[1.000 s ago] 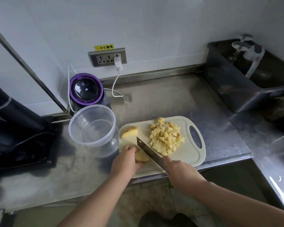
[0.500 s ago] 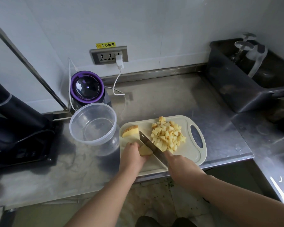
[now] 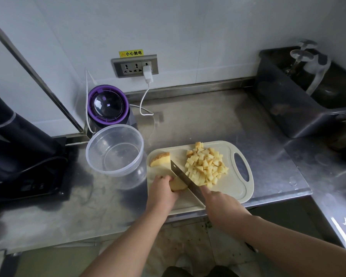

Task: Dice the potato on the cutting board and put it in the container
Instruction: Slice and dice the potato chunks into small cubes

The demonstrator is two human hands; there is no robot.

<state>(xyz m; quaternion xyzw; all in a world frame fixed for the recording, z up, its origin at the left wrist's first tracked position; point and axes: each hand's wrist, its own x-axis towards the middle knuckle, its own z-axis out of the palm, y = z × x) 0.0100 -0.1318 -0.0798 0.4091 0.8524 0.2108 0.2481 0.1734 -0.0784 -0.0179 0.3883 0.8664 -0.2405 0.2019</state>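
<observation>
Potato dicing on pale plastic cutting board (image 3: 238,188).
Pinching yellow potato chunk (image 3: 178,184) near front edge with left hand (image 3: 162,189); gripping steel knife (image 3: 185,175) in right hand (image 3: 222,208), slicing along chunk's right side.

There were one cutting board (image 3: 238,188), one knife (image 3: 183,176), one clear container (image 3: 114,126) and one dark bin (image 3: 278,108). Two big potato chunks showed, a far chunk (image 3: 160,159) and a near chunk (image 3: 178,185), plus one heap of cubes (image 3: 205,166), too many to count.
</observation>
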